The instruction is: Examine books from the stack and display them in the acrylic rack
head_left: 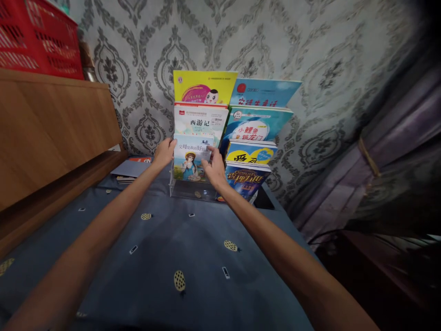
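A light-blue book (189, 161) with a girl in a straw hat on its cover stands at the front left of a clear acrylic book rack (193, 191). My left hand (164, 151) grips its left edge with the fingertips. At its right edge, my right hand (215, 166) holds it with thumb and fingers. Behind it rise a white book (203, 120) and a yellow book (206, 85). The right column has a dark-blue book (246, 179) in front, then a yellow and blue book (250, 151), a teal book (260, 122) and a blue book (268, 89).
More books (129, 169) lie flat to the left of the rack, by a wooden cabinet (55, 133) with a red plastic basket (41, 41) on it. A blue pineapple-print cloth (155, 257) covers the surface. A curtain (351, 170) hangs at the right, before a patterned wall.
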Action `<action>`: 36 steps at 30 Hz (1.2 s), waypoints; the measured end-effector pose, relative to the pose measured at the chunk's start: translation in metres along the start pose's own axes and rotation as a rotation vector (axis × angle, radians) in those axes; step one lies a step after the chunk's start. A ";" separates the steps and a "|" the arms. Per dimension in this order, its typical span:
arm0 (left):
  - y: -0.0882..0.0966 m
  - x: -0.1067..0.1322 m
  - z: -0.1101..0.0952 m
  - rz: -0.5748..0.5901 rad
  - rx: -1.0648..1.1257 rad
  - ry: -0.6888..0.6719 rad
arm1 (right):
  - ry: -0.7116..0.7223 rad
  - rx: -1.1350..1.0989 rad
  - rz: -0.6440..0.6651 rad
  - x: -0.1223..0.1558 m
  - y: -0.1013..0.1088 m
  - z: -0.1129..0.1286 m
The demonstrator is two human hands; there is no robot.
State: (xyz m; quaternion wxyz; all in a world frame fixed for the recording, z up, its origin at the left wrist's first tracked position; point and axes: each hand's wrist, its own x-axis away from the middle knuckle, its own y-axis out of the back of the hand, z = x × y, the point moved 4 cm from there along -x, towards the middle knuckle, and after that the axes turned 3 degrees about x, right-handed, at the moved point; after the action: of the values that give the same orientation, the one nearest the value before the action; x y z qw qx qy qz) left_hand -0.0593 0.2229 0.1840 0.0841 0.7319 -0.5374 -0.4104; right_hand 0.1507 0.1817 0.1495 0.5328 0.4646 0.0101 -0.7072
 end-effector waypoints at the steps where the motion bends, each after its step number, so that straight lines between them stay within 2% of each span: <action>1: 0.000 -0.001 0.001 0.002 0.024 0.002 | 0.024 -0.005 -0.009 0.000 -0.001 -0.002; 8: 0.004 0.006 0.003 -0.057 0.071 -0.087 | 0.053 0.017 0.009 0.007 0.000 -0.001; 21: 0.003 0.022 0.017 -0.021 0.174 -0.175 | 0.118 -0.037 0.013 0.028 0.013 0.010; 31: 0.002 0.033 0.016 -0.030 0.154 -0.212 | 0.105 -0.067 0.051 0.038 0.012 0.005; 34: 0.001 0.039 0.025 -0.004 0.213 -0.260 | 0.122 -0.059 0.042 0.041 0.011 0.005; 36: 0.003 0.043 0.038 0.005 0.215 -0.286 | 0.135 -0.054 0.038 0.042 0.010 0.006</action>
State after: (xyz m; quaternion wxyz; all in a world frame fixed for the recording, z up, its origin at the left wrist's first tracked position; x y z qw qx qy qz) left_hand -0.0838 0.1971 0.1388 -0.0708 0.6696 -0.5863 -0.4504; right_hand 0.1547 0.1431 0.1293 0.5565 0.4968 0.0564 -0.6636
